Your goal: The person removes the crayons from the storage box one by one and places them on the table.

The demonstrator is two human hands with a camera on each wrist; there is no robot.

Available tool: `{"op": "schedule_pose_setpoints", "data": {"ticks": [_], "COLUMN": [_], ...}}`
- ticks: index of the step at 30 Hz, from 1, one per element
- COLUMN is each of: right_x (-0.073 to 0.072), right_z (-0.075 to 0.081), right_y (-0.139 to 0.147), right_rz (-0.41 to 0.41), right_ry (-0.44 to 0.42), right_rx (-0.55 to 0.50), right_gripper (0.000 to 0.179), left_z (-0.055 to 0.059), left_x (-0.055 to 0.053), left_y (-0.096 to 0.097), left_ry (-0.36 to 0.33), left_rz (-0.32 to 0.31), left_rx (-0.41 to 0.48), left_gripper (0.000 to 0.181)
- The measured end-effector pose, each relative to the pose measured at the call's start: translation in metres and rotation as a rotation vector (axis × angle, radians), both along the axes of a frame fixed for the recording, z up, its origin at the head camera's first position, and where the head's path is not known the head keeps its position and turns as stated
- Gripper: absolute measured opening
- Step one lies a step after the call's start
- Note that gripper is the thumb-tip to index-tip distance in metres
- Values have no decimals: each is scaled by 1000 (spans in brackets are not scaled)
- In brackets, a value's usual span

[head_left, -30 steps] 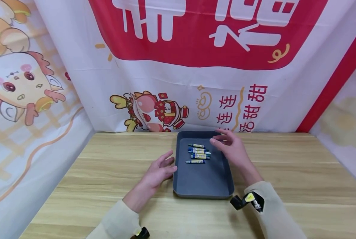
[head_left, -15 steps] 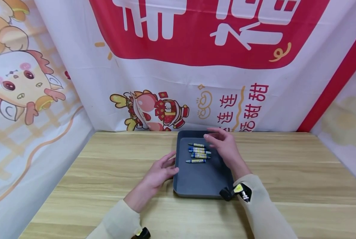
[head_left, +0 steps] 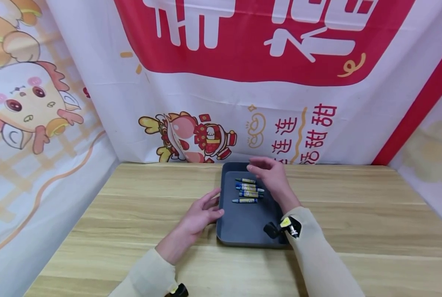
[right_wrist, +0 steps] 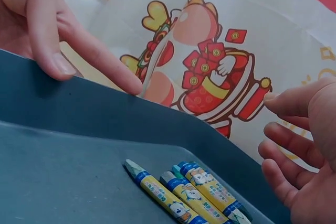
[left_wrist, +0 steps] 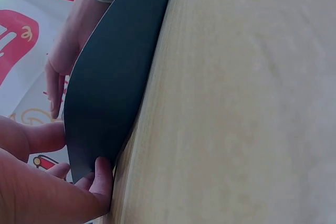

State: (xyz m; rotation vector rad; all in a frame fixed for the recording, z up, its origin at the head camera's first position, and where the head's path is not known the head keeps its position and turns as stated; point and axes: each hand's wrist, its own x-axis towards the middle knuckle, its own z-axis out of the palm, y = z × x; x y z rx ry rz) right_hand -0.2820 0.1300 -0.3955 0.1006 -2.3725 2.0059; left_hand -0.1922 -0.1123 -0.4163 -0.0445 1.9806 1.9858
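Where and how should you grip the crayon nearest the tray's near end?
Probably pinch that crayon across its wrapped middle, from above: it lies flat, a gap separates it from the other crayons, and the tray has raised walls hindering sideways approach.

Seemingly a cloth-walled recording booth: a wood-grain table (head_left: 150, 198) lies under the left grip (head_left: 199, 214) and right grip (head_left: 272, 176), a red-and-white festive banner (head_left: 239, 93) hangs just beyond them, a cartoon-printed cloth (head_left: 28, 99) hangs further left, and a wrist camera (head_left: 271, 230) sits behind the right grip.
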Motion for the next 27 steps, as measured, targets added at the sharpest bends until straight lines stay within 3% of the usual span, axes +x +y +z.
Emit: {"op": "schedule_pose_setpoints", "data": {"ticks": [14, 27], "right_x": [-14, -16], "right_z": [-12, -20], "right_y": [-2, -4], "right_rz": [-11, -18], "right_ry": [-4, -75], "right_rx": [157, 253], "right_gripper": [33, 26], "left_z": [-2, -1], "left_x": [-2, -2], "left_y": [2, 0], "left_ry": [-30, -28], "left_rz": [-4, 1], "left_rx": [-11, 9], "left_gripper": [71, 73]}}
